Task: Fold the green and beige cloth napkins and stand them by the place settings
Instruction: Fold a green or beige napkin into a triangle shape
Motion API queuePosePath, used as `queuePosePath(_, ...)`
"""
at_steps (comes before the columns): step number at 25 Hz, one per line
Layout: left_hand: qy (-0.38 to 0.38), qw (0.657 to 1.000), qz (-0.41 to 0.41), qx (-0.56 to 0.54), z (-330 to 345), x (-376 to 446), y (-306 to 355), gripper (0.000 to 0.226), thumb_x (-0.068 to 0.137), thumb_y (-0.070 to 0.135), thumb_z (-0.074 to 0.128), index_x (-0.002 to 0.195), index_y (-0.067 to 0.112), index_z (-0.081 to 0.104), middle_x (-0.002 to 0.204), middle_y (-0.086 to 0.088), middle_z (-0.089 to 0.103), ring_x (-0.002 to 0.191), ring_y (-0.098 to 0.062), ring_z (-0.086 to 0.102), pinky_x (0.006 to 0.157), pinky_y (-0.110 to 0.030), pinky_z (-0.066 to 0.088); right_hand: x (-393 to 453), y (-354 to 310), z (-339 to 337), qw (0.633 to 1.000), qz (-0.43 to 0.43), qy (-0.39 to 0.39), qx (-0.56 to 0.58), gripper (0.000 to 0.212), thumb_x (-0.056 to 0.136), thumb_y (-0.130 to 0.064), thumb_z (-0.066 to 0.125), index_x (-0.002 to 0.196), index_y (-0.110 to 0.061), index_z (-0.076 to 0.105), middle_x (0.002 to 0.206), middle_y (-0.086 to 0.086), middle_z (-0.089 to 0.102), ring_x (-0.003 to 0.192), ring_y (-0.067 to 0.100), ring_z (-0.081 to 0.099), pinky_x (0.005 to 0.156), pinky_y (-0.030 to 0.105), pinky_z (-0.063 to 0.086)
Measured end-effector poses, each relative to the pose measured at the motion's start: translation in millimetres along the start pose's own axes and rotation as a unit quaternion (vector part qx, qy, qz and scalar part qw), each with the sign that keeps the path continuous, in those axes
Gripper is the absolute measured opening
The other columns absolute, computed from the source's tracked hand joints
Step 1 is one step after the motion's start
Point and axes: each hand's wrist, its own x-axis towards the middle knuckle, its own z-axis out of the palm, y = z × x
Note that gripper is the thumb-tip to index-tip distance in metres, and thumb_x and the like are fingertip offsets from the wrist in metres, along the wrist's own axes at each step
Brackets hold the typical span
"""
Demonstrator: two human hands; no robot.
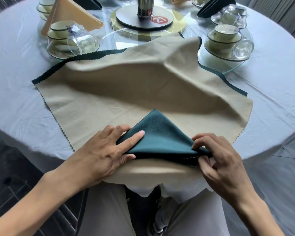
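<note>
Left hand (107, 150) rests flat-fingered on the left slope of the green napkin corner (158, 135), forefinger straight along the cloth, thumb tucked under its near edge. Right hand (220, 160) pinches the right end of that same green fold between thumb and curled fingers.

Item under work: one beige napkin (126, 92) laid on one green napkin, spread across the near part of the surface (15, 99). The green layer shows as a zigzag border along the far left and right edges. Near corner is turned up and over, forming a green triangle pointing away from me. Beige cloth beyond it is rumpled, with a raised ridge running toward the far right. Its near edge hangs off the surface over my lap.

Beyond the cloth: a glass turntable (109, 38) carrying a round metal stand (144, 16) with a red tag numbered 21.

Place settings counted: four visible, two left, two right. The near left setting (61, 34) and the near right setting (226, 40) each hold stacked cups and bowls with an overturned glass, seemingly wrapped in clear film. Contents of the cups cannot be determined.

Finished napkins counted: one beige folded napkin (70, 12) at far left, one dark folded napkin (216, 5) at far right; others are cut off by the frame.
</note>
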Motion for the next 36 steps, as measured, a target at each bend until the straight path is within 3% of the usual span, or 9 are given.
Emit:
queuePosePath(5,-0.032,0.952,-0.190,-0.240,-29.1,-0.5,16.7,0.076,0.080,0.083,0.025,0.149,0.052,0.013,0.112,0.029,0.045,0.102,0.007,0.045,0.092,-0.013,0.034,-4.7,-14.6,-11.3,0.998,0.046,-0.014,-0.033,0.037,0.067,-0.015,0.046,0.097,-0.031,0.059,0.119,-0.019,0.058,0.101,0.015,0.053,0.088,0.042,0.043)
queuePosePath(14,-0.036,0.892,-0.268,-0.361,-23.9,42.5,20.8,0.069,0.075,0.058,0.061,0.140,0.040,0.043,0.092,0.011,0.065,0.069,-0.007,0.059,0.069,-0.027,0.045,17.0,-57.1,69.8,0.972,0.057,-0.028,-0.228,0.059,0.096,-0.047,0.031,0.147,-0.021,0.041,0.155,0.006,0.037,0.139,0.033,0.037,0.113,0.054,0.021)
queuePosePath(17,-0.043,0.813,-0.288,-0.505,-20.3,43.8,17.1,0.069,0.073,0.039,0.067,0.139,0.028,0.048,0.091,0.000,0.074,0.074,-0.015,0.068,0.071,-0.031,0.053,13.9,-55.0,71.2,0.972,0.066,-0.015,-0.225,0.061,0.095,-0.048,0.031,0.150,-0.020,0.036,0.157,0.007,0.033,0.142,0.033,0.032,0.114,0.051,0.017)
queuePosePath(20,-0.120,0.657,-0.288,-0.686,-24.8,42.9,20.9,0.041,0.079,0.008,0.073,0.119,0.010,0.067,0.100,-0.018,0.074,0.081,-0.023,0.072,0.069,-0.030,0.059,16.2,-56.9,69.4,0.982,0.067,0.012,-0.177,0.060,0.096,-0.045,0.034,0.149,-0.019,0.037,0.157,0.008,0.032,0.143,0.033,0.030,0.116,0.047,0.016)
queuePosePath(22,-0.144,0.629,-0.273,-0.713,-28.2,41.6,25.4,0.030,0.080,0.004,0.069,0.110,0.005,0.072,0.103,-0.022,0.072,0.082,-0.023,0.070,0.068,-0.027,0.057,14.1,-58.7,66.1,0.990,0.053,0.052,-0.124,0.054,0.094,-0.040,0.043,0.142,-0.016,0.047,0.153,0.009,0.039,0.141,0.033,0.032,0.115,0.046,0.022)
queuePosePath(25,-0.078,0.659,-0.246,-0.707,-41.0,41.4,34.1,0.035,0.077,0.008,0.065,0.112,0.009,0.069,0.109,-0.022,0.070,0.086,-0.026,0.067,0.072,-0.032,0.056,6.5,-76.7,41.5,0.986,0.049,0.153,-0.051,0.029,0.087,-0.037,0.057,0.108,-0.019,0.066,0.116,0.000,0.060,0.108,0.025,0.052,0.092,0.039,0.039)
queuePosePath(30,0.078,0.882,-0.100,-0.455,-76.0,31.5,78.4,0.031,0.080,0.021,0.070,0.109,0.030,0.060,0.097,0.006,0.070,0.085,-0.015,0.070,0.068,-0.034,0.056,9.0,-117.1,-5.7,0.963,0.129,0.025,0.234,0.036,0.081,-0.059,0.054,0.110,-0.037,0.054,0.102,-0.016,0.064,0.096,0.008,0.059,0.081,0.019,0.043)
queuePosePath(33,0.056,0.915,-0.054,-0.397,-73.5,28.7,88.7,0.044,0.078,0.033,0.071,0.119,0.035,0.056,0.115,0.018,0.062,0.110,-0.005,0.061,0.083,-0.019,0.049,16.0,-106.8,-7.4,0.932,0.125,0.062,0.335,0.015,0.091,-0.023,0.059,0.104,-0.029,0.063,0.093,-0.007,0.071,0.091,0.014,0.068,0.082,0.035,0.054)
queuePosePath(36,0.162,0.916,-0.095,-0.354,-68.5,25.6,77.9,0.032,0.079,0.030,0.073,0.110,0.030,0.066,0.104,0.016,0.067,0.099,-0.007,0.064,0.077,-0.026,0.050,26.7,-80.2,-10.5,0.873,0.118,-0.033,0.472,0.016,0.098,-0.009,0.051,0.105,-0.010,0.065,0.089,0.011,0.070,0.091,0.016,0.067,0.081,0.039,0.052)
